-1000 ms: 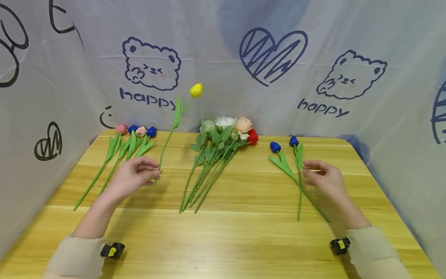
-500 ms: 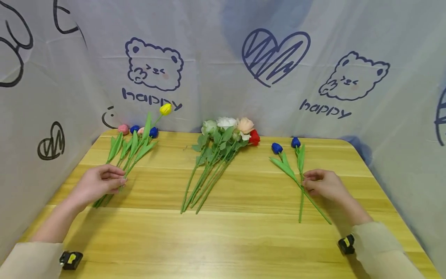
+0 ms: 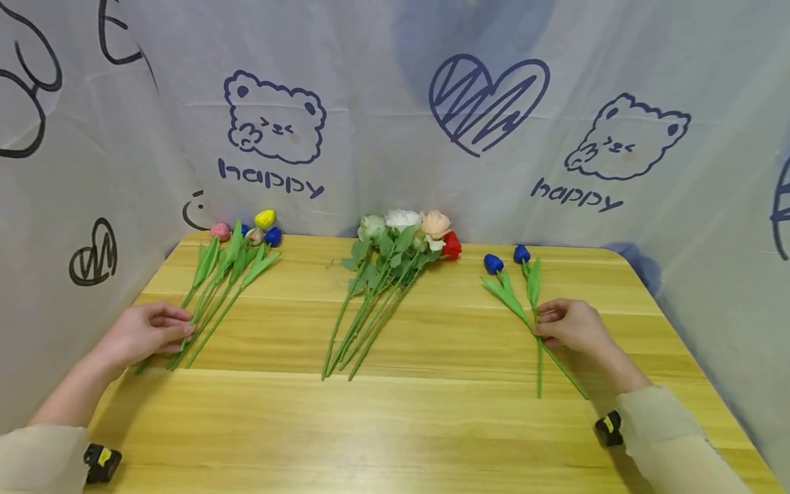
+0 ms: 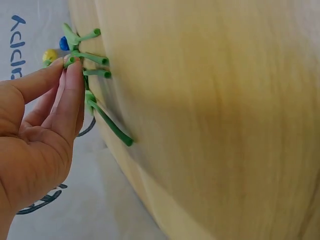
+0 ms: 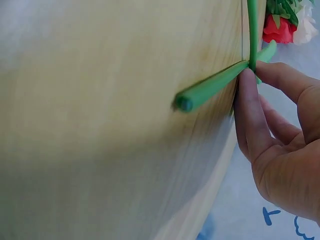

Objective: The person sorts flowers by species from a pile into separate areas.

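Note:
At the left of the table, my left hand pinches the stem of a yellow tulip between thumb and fingers. That tulip lies over a group with a pink tulip and a blue tulip. The left wrist view shows the pinched stem's cut end at the fingertips, close to several other stem ends. On the right, my right hand pinches the stem of one blue tulip. A second blue tulip lies crossed with it; its thick stem runs past the fingertips in the right wrist view.
A bunch of roses, white, peach, red and green, lies mid-table with its stems toward me. The wooden table is backed and flanked by a pale cloth with drawings. Each sleeve has a small black device near it.
My left hand has carried the yellow tulip left and down onto the left group. My right hand has reached the blue tulip's stem and pinched it; the stem's lower end has shifted slightly right.

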The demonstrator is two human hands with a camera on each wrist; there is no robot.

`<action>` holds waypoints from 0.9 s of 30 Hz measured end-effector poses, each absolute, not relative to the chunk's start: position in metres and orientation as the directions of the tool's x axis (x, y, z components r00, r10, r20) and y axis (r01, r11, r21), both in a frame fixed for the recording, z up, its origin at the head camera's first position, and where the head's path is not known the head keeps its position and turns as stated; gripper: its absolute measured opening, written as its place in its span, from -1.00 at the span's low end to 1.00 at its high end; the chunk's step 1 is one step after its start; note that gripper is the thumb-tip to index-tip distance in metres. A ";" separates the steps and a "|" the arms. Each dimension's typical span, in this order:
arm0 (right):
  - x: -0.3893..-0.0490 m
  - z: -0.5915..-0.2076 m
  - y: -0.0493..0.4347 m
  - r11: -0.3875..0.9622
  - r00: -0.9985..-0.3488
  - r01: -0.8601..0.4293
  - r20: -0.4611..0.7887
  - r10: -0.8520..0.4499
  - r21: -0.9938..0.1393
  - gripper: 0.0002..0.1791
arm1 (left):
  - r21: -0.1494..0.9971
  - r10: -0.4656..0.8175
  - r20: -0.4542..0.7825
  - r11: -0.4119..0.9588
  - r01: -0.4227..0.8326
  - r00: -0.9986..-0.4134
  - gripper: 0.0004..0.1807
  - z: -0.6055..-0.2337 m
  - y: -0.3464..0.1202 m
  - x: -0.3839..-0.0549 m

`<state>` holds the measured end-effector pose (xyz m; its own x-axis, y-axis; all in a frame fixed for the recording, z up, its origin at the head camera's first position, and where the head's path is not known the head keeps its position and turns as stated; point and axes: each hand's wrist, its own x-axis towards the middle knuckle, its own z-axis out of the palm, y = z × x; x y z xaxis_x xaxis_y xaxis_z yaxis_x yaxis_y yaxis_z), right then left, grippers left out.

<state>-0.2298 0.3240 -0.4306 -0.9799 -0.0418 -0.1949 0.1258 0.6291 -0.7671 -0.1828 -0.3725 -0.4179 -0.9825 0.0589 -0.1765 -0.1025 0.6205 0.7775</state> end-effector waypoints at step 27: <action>-0.231 -0.436 0.334 0.538 -0.977 0.145 -0.207 -0.056 -0.830 -0.50 | 0.783 0.049 -0.214 0.606 -0.142 -0.976 -0.56 -0.424 -0.376 -0.183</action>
<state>-0.2306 0.3338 -0.4362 -0.9767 -0.0556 -0.2071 0.1455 0.5380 -0.8303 -0.1830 -0.3760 -0.4240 -0.9755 0.0490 -0.2143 -0.1415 0.6061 0.7827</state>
